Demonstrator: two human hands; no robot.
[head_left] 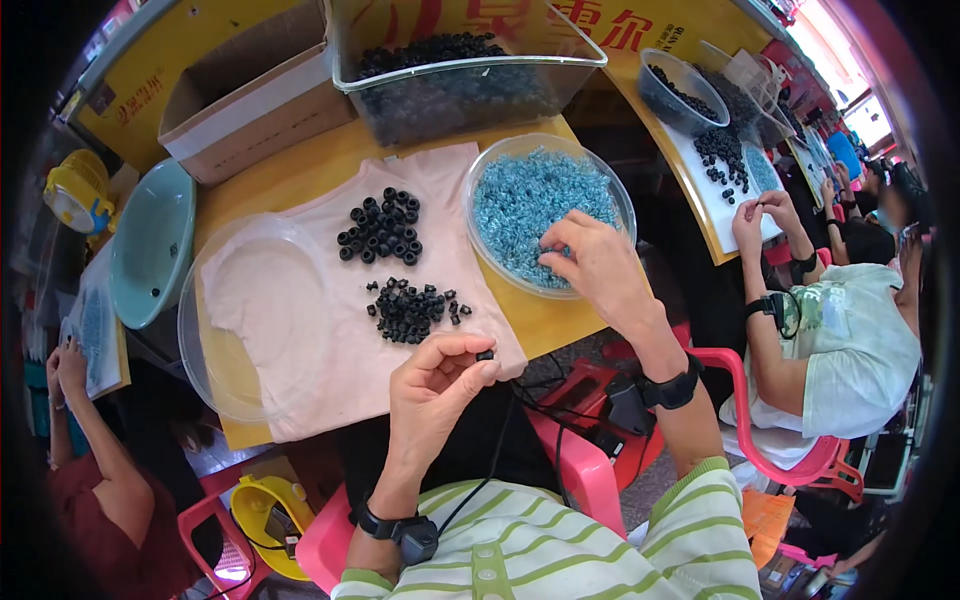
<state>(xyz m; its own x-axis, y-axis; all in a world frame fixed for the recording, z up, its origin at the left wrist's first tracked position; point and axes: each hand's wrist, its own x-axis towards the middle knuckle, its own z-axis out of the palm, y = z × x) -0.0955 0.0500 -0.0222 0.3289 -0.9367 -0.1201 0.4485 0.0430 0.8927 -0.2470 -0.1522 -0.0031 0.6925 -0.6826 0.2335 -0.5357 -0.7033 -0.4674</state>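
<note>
My left hand [435,385] pinches a small black ring-shaped part [485,355] between thumb and forefinger, near the table's front edge. My right hand [598,268] reaches into a clear bowl [482,172] of small blue parts [525,205], its fingertips curled on them. On a pink cloth [330,330] lie two heaps: black rings [382,228] farther back and smaller black pieces [410,310] closer to me.
An empty clear bowl [205,330] sits at the cloth's left. A clear bin of black parts [455,75] and a cardboard box [250,100] stand at the back. Another person [850,330] works at the right table; another person's hands [65,370] show at the left.
</note>
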